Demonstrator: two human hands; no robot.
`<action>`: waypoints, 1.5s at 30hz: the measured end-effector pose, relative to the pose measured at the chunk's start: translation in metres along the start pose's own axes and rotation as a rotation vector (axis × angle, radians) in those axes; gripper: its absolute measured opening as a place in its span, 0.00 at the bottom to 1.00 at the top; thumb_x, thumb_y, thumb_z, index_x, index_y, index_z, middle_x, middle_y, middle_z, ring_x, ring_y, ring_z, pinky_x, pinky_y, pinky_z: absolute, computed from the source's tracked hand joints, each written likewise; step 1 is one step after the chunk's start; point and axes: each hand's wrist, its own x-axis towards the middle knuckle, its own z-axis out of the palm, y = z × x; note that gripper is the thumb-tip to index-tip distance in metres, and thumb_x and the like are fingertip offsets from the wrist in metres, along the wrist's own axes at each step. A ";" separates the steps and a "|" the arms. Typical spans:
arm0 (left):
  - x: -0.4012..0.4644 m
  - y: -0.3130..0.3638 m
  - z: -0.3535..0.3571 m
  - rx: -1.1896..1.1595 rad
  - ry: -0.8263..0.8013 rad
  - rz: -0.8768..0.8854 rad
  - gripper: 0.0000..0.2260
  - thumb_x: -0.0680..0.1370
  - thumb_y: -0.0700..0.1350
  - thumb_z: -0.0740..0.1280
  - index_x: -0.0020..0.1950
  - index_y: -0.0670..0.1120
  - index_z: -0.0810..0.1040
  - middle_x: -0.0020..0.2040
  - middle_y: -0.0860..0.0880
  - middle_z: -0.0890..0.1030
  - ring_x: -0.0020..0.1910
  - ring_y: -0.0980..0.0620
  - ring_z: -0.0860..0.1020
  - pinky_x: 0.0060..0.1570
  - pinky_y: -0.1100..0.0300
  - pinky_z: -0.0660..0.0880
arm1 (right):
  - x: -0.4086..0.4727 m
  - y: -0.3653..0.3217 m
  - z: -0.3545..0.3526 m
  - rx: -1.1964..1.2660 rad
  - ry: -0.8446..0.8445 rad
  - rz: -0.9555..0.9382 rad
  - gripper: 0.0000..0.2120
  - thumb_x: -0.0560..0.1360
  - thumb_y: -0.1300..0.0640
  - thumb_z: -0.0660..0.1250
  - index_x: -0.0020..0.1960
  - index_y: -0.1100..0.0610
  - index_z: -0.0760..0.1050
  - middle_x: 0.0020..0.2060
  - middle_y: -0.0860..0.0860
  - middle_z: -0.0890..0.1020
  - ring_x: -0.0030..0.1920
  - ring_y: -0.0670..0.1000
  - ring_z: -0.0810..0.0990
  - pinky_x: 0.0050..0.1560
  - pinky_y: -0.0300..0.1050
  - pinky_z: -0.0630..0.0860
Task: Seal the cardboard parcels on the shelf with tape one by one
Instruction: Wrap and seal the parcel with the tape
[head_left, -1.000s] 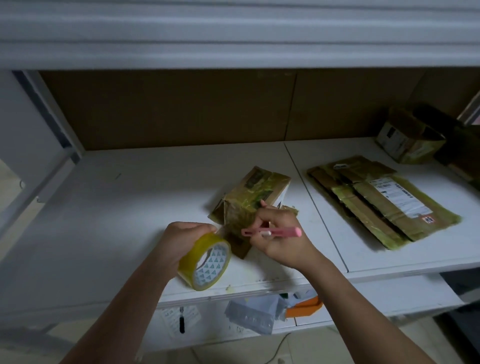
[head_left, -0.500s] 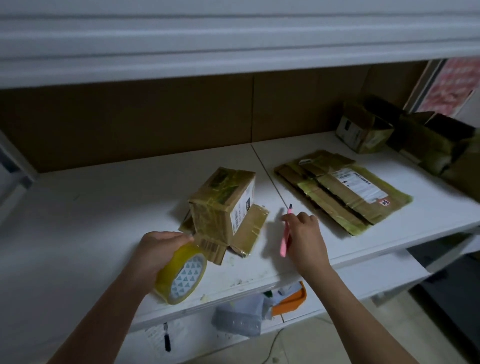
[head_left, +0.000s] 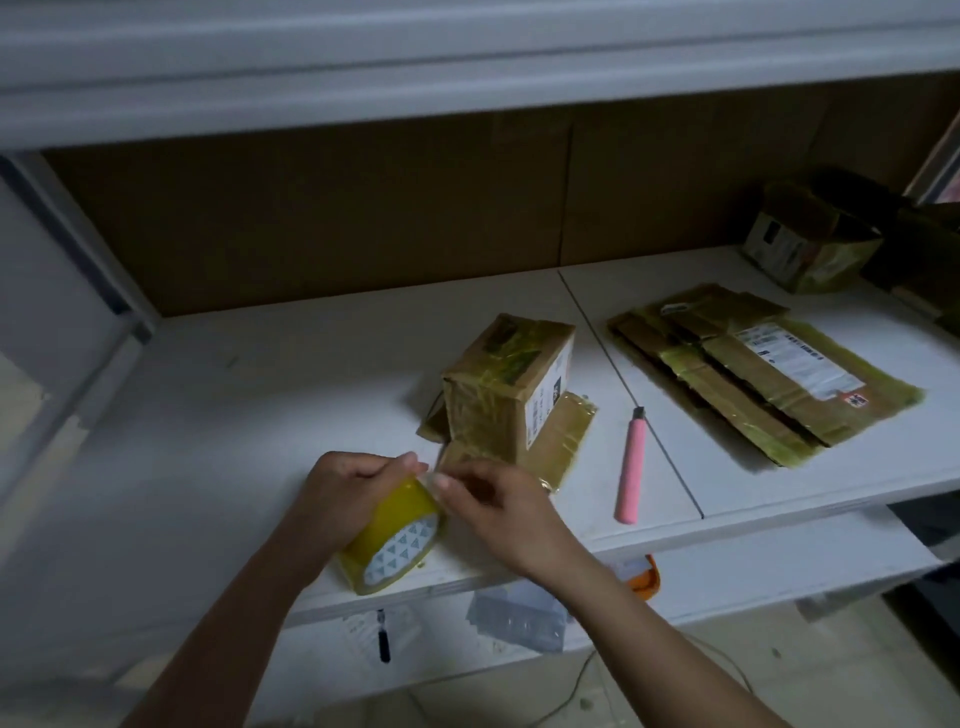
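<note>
Your left hand (head_left: 349, 494) wraps the tape roll (head_left: 393, 535), fingers curled over its top, roll tilted at the front edge of the white shelf (head_left: 218, 415). Your right hand (head_left: 501, 506) meets it from the right, thumb and forefinger pinched at the roll's top rim on what looks like the loose tape end; blurred, cannot tell for sure. The small cardboard parcel (head_left: 506, 387) stands just behind both hands, flaps splayed at its base, nearest flap close to your right fingertips, contact unclear. Right of it the pink cutter (head_left: 631, 465) lies flat on the shelf, apart from your hand, near the seam between boards. Further right a flattened taped carton (head_left: 758, 371), then an open box (head_left: 810, 244) at the back corner. Nothing sits between your hands and the parcel. Half a second ago your right hand held the cutter down on the shelf; now it has let go and crossed over to the roll. Left hand keeps its grip.
</note>
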 end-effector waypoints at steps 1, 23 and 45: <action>-0.002 -0.002 -0.003 -0.003 0.015 0.025 0.09 0.77 0.51 0.70 0.37 0.57 0.87 0.38 0.56 0.86 0.38 0.60 0.83 0.37 0.67 0.77 | 0.005 -0.004 0.010 0.094 -0.008 0.027 0.12 0.77 0.49 0.69 0.51 0.57 0.83 0.42 0.46 0.84 0.41 0.39 0.80 0.42 0.30 0.72; -0.039 -0.064 -0.065 -0.285 0.188 0.101 0.08 0.71 0.45 0.76 0.46 0.44 0.82 0.36 0.50 0.83 0.37 0.56 0.80 0.36 0.65 0.75 | 0.055 0.000 0.088 0.181 0.206 0.057 0.14 0.72 0.61 0.75 0.29 0.50 0.79 0.29 0.42 0.81 0.36 0.41 0.81 0.40 0.34 0.76; 0.009 -0.037 -0.086 0.610 0.345 -0.166 0.21 0.71 0.60 0.73 0.59 0.51 0.80 0.55 0.49 0.77 0.53 0.48 0.76 0.54 0.53 0.73 | 0.067 -0.013 0.090 -0.416 0.153 -0.196 0.29 0.74 0.68 0.65 0.73 0.53 0.65 0.61 0.54 0.68 0.59 0.52 0.72 0.58 0.42 0.73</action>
